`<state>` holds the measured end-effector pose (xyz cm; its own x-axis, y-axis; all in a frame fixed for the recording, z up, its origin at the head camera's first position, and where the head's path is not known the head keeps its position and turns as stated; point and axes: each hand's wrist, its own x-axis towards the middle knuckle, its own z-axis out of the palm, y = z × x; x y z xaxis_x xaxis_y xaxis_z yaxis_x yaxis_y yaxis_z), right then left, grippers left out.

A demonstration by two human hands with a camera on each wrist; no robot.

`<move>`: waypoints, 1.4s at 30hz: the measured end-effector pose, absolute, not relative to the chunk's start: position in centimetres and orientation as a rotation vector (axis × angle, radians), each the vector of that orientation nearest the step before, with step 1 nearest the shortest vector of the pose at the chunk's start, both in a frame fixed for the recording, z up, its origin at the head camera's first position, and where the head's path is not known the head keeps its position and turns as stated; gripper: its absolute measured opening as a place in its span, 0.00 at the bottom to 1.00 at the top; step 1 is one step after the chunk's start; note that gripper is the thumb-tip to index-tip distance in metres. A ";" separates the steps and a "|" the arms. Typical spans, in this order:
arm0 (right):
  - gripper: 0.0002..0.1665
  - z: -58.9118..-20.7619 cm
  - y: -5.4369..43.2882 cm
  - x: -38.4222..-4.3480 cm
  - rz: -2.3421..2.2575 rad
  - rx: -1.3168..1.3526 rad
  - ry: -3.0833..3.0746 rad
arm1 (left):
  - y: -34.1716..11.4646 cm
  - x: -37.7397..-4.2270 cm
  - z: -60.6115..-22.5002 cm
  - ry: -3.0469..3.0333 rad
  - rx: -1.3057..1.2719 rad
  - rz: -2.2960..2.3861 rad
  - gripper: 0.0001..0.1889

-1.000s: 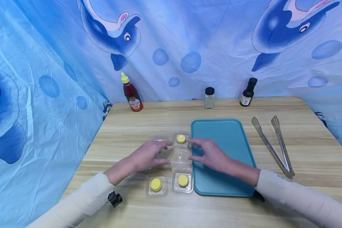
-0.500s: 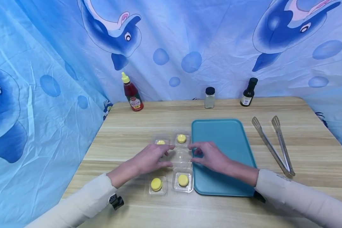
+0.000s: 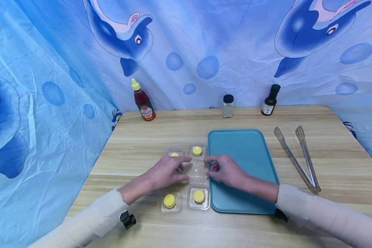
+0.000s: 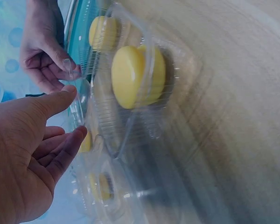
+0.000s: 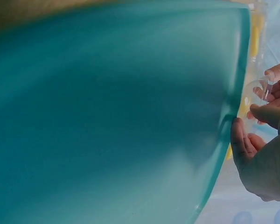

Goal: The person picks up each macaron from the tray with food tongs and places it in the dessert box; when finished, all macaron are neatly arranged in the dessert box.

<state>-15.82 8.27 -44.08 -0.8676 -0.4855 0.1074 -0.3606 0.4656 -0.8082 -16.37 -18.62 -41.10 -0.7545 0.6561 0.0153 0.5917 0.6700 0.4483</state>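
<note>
Four small clear plastic boxes would exceed a plain count, so several stand together, each with a yellow macaron; the front right macaron [image 3: 199, 196] and front left macaron [image 3: 169, 200] sit in open trays. Between both hands is a clear plastic lid [image 3: 197, 170], just behind the front right box [image 3: 208, 203]. My left hand [image 3: 166, 172] pinches the lid's left side with thumb and fingers, as the left wrist view shows. From the other side my right hand [image 3: 228, 171] holds the lid's right edge with curled fingers, its wrist over the tray. The back left macaron [image 3: 174, 154] is partly hidden.
A blue-green tray [image 3: 241, 144] lies right of the boxes, with metal tongs [image 3: 302, 168] beyond it. Along the back stand a red sauce bottle [image 3: 145, 105], a black-capped jar [image 3: 227, 107] and a dark bottle [image 3: 269, 101].
My left hand has shifted slightly right and uncovered the back left macaron. Fingers of both hands have drawn in at the lid's edges.
</note>
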 end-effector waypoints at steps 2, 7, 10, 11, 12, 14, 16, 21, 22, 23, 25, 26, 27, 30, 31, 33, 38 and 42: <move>0.24 -43.9 8.4 -15.8 -1.409 -0.737 2.526 | -18.6 -16.4 -40.9 2.737 1.021 0.674 0.35; 0.25 -43.2 8.5 -16.0 -1.600 -0.542 2.298 | -18.7 -16.4 -40.4 2.759 1.013 0.701 0.37; 0.25 -42.7 8.4 -16.1 -1.734 -0.386 2.148 | -18.7 -16.4 -40.2 2.784 1.044 0.700 0.39; 0.25 -42.6 8.3 -16.2 -1.775 -0.344 2.112 | -18.7 -16.4 -40.2 2.794 1.054 0.694 0.41; 0.24 -42.5 8.2 -16.2 -1.817 -0.311 2.079 | -18.7 -16.3 -40.2 2.803 1.065 0.692 0.42; 0.23 -42.3 8.1 -16.4 -1.899 -0.263 2.021 | -18.7 -16.3 -40.1 2.830 1.082 0.684 0.44; 0.22 -42.1 7.9 -16.6 -1.961 -0.206 1.981 | -18.7 -16.3 -40.1 2.858 1.099 0.697 0.45; 0.19 -41.7 7.6 -17.0 -2.021 -0.130 1.955 | -18.5 -16.5 -40.0 2.928 1.198 0.759 0.45; 0.18 -41.6 7.6 -17.1 -2.023 -0.144 1.973 | -18.4 -16.5 -40.0 2.936 1.223 0.772 0.45; 0.17 -41.4 7.6 -17.1 -2.024 -0.163 2.001 | -18.4 -16.6 -40.0 2.943 1.243 0.781 0.44; 0.14 -41.1 7.6 -17.0 -2.008 -0.234 2.103 | -18.3 -16.6 -39.9 2.941 1.270 0.822 0.42; 0.12 -40.9 7.6 -17.0 -1.991 -0.292 2.175 | -18.3 -16.6 -39.9 2.930 1.267 0.856 0.41; 0.10 -40.7 7.6 -16.9 -1.976 -0.359 2.247 | -18.3 -16.7 -39.9 2.913 1.257 0.892 0.40; 0.06 -40.3 7.8 -16.6 -1.905 -0.627 2.481 | -18.4 -16.8 -39.7 2.808 1.185 1.032 0.34; 0.08 -40.2 7.8 -16.5 -1.881 -0.734 2.551 | -18.5 -16.8 -39.6 2.761 1.144 1.074 0.31; 0.11 -40.1 7.9 -16.3 -1.839 -0.978 2.660 | -18.6 -16.9 -39.5 2.673 1.068 1.129 0.28; 0.14 -40.4 8.1 -16.1 -1.679 -1.521 2.851 | -19.0 -17.0 -39.4 2.493 0.924 1.245 0.27; 0.14 -40.7 8.2 -16.0 -1.491 -1.797 2.933 | -19.1 -17.3 -39.4 2.360 0.875 1.365 0.30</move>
<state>-15.99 8.24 -40.67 -0.4030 -0.4560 0.7935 -0.9098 0.2933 -0.2936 -17.27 -19.06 -39.44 -0.7783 0.6250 0.0598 0.3634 0.3707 0.8547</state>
